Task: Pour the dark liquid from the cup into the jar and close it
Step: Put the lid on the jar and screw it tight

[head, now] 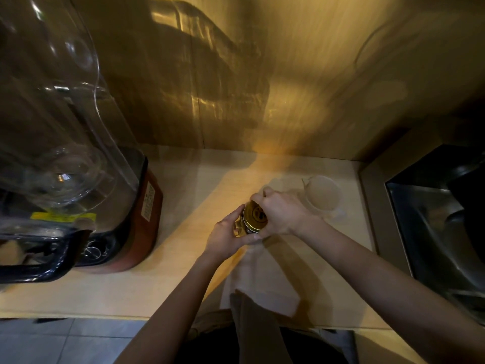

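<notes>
A small glass jar point(240, 227) stands on the counter in the middle of the view, with a gold metal lid point(254, 216) on its top. My left hand point(227, 233) wraps around the jar's body from the left. My right hand point(282, 212) grips the lid's rim from the right, fingers curled over its far edge. A clear plastic cup point(323, 197) stands just right of my right hand, apart from it, and looks empty of dark liquid.
A large blender point(78, 179) with a clear cover and red base fills the left. A pale cloth point(262, 279) hangs over the counter's front edge below the jar. A dark metal sink point(433, 227) lies at the right. A wall stands behind.
</notes>
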Tool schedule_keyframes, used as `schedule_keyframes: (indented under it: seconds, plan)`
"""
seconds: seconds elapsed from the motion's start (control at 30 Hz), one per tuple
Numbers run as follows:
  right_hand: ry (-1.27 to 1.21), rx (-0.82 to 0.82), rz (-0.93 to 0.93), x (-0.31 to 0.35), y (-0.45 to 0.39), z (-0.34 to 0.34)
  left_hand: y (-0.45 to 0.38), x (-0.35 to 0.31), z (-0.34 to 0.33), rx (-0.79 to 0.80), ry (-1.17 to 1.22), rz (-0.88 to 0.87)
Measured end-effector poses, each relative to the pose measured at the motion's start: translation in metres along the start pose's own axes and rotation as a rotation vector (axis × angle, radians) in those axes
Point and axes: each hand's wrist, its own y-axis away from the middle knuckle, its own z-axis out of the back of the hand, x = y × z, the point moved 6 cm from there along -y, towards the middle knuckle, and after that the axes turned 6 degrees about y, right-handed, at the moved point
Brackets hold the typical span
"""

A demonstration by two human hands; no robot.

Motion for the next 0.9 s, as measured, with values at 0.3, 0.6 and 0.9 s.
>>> schedule_keyframes:
  seconds: [0.3,0.6,0.9]
  plan:
    - [0.048,-0.021,-0.173,-0.008,0.006,0.001,-0.001,0.001,-0.001,0.017,-0.005,0.018]
    - [0.027,0.144,0.098,-0.003,0.006,0.003,-0.001,0.001,0.0,-0.002,0.032,0.004]
    - [0.091,0.085,0.044,-0.005,0.006,0.002,-0.001,0.0,0.0,0.006,0.018,-0.008]
